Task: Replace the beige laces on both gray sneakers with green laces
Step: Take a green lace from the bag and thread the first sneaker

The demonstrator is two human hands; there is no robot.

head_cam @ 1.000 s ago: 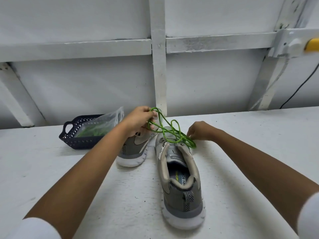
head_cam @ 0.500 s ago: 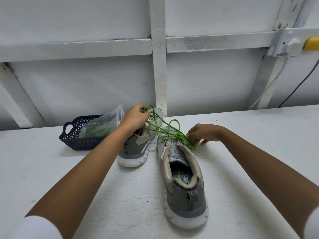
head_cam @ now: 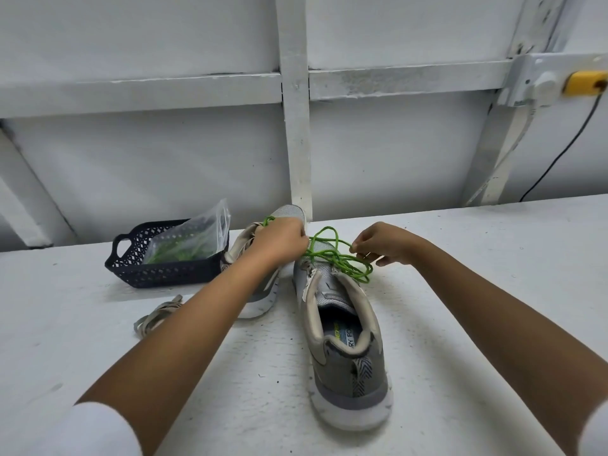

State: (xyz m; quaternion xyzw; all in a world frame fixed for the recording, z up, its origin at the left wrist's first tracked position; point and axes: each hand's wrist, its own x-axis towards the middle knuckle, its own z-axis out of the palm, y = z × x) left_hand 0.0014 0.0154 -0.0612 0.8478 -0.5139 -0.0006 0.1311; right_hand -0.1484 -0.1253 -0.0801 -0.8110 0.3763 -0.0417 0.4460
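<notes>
A person's 2 bare forearms reach forward over a white table [head_cam: 477, 291], seen from above and behind the hands. 2 gray sneakers stand on it. The near sneaker [head_cam: 342, 357] sits in the middle with its heel toward the viewer and its toe pointing away. The far sneaker [head_cam: 289, 212] lies just left of it, angled, its toe by a white wall post and partly hidden by the left arm.

A green lace [head_cam: 335, 258] lies in a loose tangle of loops over the front of the near sneaker, stretched between the hands. The left hand [head_cam: 279, 240] is curled into a fist round one end of the lace, and a small loop sticks out above its knuckles. The right hand [head_cam: 385, 243] pinches the lace between thumb and fingertips, its other fingers bent. Whether the lace passes through any eyelet cannot be told.

A loose beige lace [head_cam: 158, 315] lies on the table left of the left arm. Behind it a dark basket [head_cam: 164, 274] holds a clear bag [head_cam: 194, 241] with something green inside. The basket touches the far sneaker's side.
</notes>
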